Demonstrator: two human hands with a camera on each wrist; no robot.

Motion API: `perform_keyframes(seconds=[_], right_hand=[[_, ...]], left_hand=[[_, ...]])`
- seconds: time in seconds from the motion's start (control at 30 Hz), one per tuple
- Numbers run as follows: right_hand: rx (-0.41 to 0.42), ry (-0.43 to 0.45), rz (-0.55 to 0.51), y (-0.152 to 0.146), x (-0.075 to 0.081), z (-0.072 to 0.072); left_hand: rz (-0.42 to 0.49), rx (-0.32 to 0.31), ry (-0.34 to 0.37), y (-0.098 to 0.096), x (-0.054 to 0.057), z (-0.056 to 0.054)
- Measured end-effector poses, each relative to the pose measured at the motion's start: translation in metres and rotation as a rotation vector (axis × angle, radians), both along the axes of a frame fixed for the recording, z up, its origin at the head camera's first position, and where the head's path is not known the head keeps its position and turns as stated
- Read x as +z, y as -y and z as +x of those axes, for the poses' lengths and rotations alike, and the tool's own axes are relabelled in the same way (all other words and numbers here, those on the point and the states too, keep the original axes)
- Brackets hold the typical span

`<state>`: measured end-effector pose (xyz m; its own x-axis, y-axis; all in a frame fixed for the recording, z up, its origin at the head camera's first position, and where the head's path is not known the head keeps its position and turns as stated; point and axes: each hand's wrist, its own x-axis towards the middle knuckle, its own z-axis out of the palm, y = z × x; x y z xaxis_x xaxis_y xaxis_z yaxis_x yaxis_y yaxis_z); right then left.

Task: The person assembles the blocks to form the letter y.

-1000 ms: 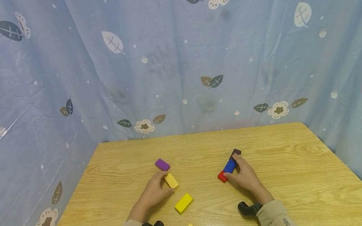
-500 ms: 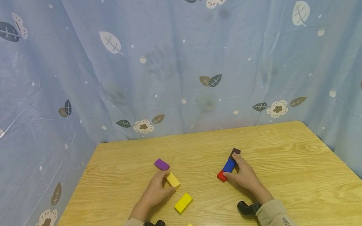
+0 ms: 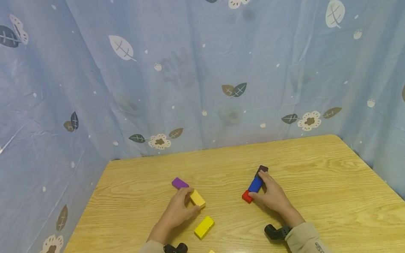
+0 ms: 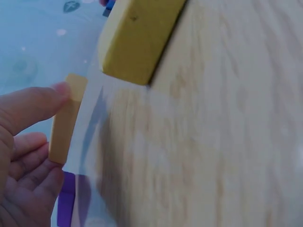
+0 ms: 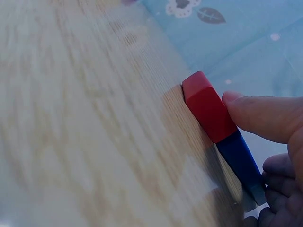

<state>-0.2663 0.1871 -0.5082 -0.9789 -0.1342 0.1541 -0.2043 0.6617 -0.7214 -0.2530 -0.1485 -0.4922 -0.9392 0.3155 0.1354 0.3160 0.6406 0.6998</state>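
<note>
Now, in the head view, the left hand [image 3: 177,211] pinches a tan block [image 3: 198,199], purple block [image 3: 180,183] at its eleven o'clock, yellow block [image 3: 204,228] at six. The right hand [image 3: 273,197] grips a row [image 3: 254,186]: blue block [image 3: 255,184], dark block [image 3: 264,168] at its one o'clock, red block [image 3: 246,197] at seven. In the left wrist view, the purple block lies at the tan block's six o'clock. In the right wrist view, blue block touches red at five.

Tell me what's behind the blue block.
A dark block sits at the far end of the blue block; the right hand covers part of it, so that part can't be seen.
</note>
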Motion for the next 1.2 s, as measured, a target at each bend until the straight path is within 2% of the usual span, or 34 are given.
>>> perform_keyframes(seconds=[0.33,0.6,0.77,1.03,1.2], right_hand=[[-0.002,-0.006,0.002,0.0,-0.002,-0.001],[0.004,-0.007,-0.007,0.0,-0.001,0.001],[0.007,-0.022,-0.002,-0.001,0.0,0.0],[0.005,-0.022,0.006,-0.002,-0.001,-0.002],[0.005,-0.013,0.007,-0.001,-0.002,-0.002]], left_hand=[[-0.007,-0.033,-0.033,-0.011,0.007,-0.007],[0.002,-0.06,-0.024,-0.024,0.017,-0.013],[0.005,-0.092,-0.009,-0.039,0.024,-0.021],[-0.052,-0.124,-0.016,-0.071,0.036,-0.034],[-0.037,-0.147,0.007,-0.088,0.037,-0.037]])
